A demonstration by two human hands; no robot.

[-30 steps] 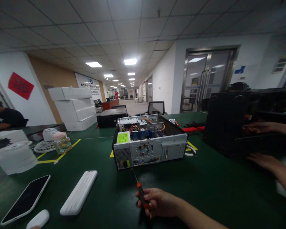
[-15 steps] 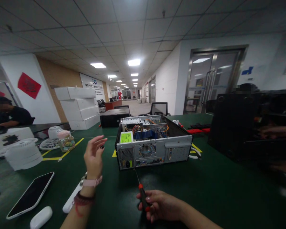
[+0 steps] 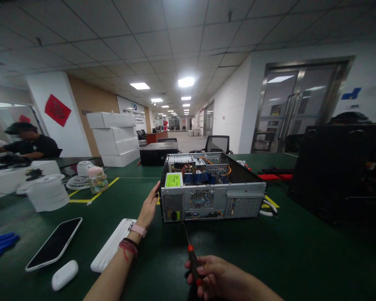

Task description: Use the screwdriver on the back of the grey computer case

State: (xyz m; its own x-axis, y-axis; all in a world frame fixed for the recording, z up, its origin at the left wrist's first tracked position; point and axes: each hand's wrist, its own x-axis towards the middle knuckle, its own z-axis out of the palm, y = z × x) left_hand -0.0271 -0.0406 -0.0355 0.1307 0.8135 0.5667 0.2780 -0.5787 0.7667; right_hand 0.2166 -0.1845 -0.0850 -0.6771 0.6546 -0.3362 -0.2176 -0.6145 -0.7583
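Note:
An uncovered desktop computer case (image 3: 211, 205) lies flat on the green table, its rear panel facing me. Inside show a power supply with a green label (image 3: 174, 180), coloured wires and a blue ribbon cable. My left hand (image 3: 149, 207) rests with outstretched fingers against the case's left side; some fingertips are hidden behind its edge. In my right hand (image 3: 211, 274) is a screwdriver (image 3: 192, 261) with a black and red handle. Its thin tip points at the lower edge of the rear panel, below the power socket; whether it touches a screw I cannot make out.
To the left lie a phone (image 3: 54, 243), a white earphone case (image 3: 65, 275), a white power bank (image 3: 113, 246) and blue gloves (image 3: 1, 244). Behind them stand a jar (image 3: 98, 180) and a small fan. A dark case (image 3: 326, 175) rises at the right. People sit at the far left.
My left hand has moved from the air onto the left side of the computer case. The screwdriver stays at the rear panel's lower edge. The view has turned slightly left.

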